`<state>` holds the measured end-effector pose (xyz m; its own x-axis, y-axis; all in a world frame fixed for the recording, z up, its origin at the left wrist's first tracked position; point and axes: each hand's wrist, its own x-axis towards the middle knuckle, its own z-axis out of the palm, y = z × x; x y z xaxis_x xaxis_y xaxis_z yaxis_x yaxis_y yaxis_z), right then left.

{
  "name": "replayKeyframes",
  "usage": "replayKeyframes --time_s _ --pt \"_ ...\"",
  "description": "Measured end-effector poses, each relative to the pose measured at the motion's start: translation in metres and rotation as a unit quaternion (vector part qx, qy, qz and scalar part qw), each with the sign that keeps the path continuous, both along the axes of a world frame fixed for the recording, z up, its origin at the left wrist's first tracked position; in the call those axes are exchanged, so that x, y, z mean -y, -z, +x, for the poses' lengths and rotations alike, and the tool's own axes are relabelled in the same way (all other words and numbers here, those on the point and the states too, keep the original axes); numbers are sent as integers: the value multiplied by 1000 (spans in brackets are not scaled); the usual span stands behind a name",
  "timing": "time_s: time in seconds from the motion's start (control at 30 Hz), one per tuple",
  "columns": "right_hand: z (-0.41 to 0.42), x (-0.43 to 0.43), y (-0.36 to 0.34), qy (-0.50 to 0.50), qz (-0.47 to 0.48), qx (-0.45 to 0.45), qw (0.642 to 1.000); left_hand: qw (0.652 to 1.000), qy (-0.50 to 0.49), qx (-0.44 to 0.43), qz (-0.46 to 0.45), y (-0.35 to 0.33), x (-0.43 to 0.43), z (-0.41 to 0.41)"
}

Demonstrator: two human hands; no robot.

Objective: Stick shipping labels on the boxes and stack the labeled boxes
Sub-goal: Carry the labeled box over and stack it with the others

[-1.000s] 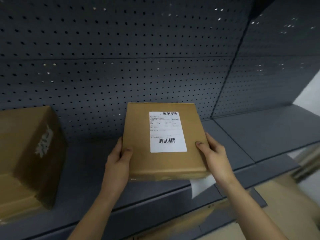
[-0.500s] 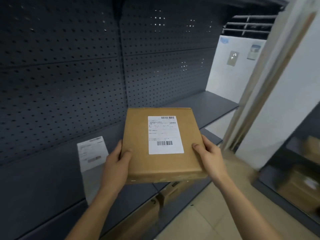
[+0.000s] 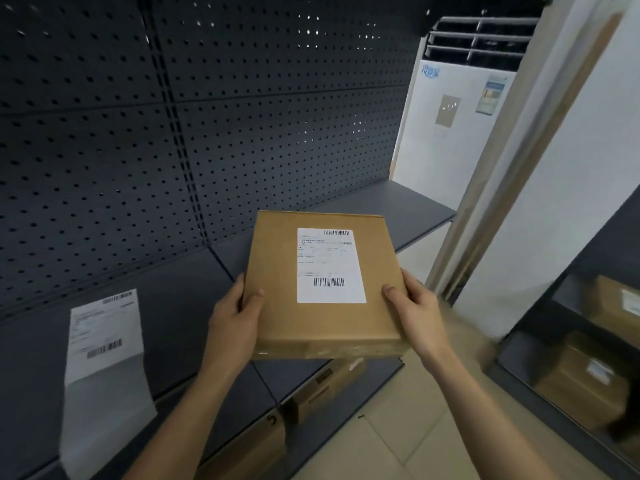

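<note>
A flat brown cardboard box (image 3: 277, 306) with a white shipping label (image 3: 329, 265) stuck on its top is held in the air in front of the grey shelf. My left hand (image 3: 232, 327) grips its left edge, thumb on top. My right hand (image 3: 415, 313) grips its right edge, thumb on top beside the label. A strip of loose shipping labels (image 3: 104, 341) lies on the shelf at the left and hangs over its front edge.
The grey shelf (image 3: 180, 306) has a perforated back panel (image 3: 104, 150). Brown boxes (image 3: 322, 386) sit on the lower shelf under my hands. Another rack at the right holds labeled boxes (image 3: 585, 379). A white cabinet (image 3: 446, 133) stands at the far end, tiled floor (image 3: 398, 445) below.
My view has swung right along the shelf with the box still held in both hands. The large box at the left left the view; the label strip and right rack came in.
</note>
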<state>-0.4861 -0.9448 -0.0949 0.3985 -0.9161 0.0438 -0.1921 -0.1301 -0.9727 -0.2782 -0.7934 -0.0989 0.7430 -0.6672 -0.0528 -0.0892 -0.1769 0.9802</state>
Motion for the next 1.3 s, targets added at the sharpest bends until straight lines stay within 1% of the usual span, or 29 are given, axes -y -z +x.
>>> replayKeyframes --time_s 0.27,0.47,0.7,1.03,1.3 --pt "63 80 -11 -69 -34 -55 996 998 -54 -5 -35 3 51 40" --pt "112 119 -14 -139 -32 -87 986 993 -108 -26 -39 8 64 57" --pt "152 142 -3 -197 -3 -88 976 987 -156 -38 -30 22 66 71" --pt "180 174 22 -258 34 -87 962 972 -233 -27 25 17 80 64" --pt "190 200 25 -282 27 -71 956 964 -264 -26 28 18 105 57"
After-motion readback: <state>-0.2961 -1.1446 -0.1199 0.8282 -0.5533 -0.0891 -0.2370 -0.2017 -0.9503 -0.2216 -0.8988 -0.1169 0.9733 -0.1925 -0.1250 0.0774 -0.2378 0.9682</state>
